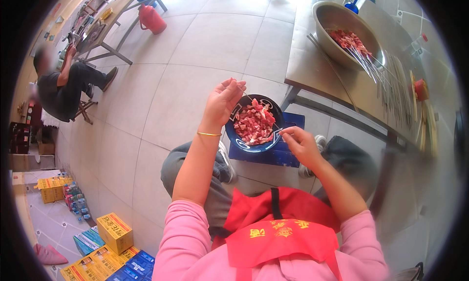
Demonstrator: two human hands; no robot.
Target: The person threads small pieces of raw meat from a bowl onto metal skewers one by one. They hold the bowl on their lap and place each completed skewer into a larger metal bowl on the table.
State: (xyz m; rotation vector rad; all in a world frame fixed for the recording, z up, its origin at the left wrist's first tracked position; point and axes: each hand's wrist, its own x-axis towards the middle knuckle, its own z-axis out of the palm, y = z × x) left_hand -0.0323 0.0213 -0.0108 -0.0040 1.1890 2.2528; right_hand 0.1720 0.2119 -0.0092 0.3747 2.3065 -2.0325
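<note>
Before me a dark blue bowl (pixel 240 141) holds small pieces of raw meat (pixel 253 125) and rests on a blue box (pixel 285 156) on the floor. My left hand (pixel 225 101), above the bowl's upper left rim, pinches one end of a thin metal skewer (pixel 247 96). The skewer slants down over the bowl, partly hidden by pieces of meat. At the lower right rim, my right hand (pixel 298 143) has its fingertips closed on the thin rod's other visible end (pixel 277 126). Whether both ends belong to one skewer is hard to tell.
On the metal table (pixel 300 64) at right stand a large steel basin (pixel 322 35) with meat and skewers, and many loose metal skewers (pixel 394 90). A seated person (pixel 58 83) works at a table on the left. A red jug (pixel 152 20) and stacked cartons (pixel 115 233) stand on the floor.
</note>
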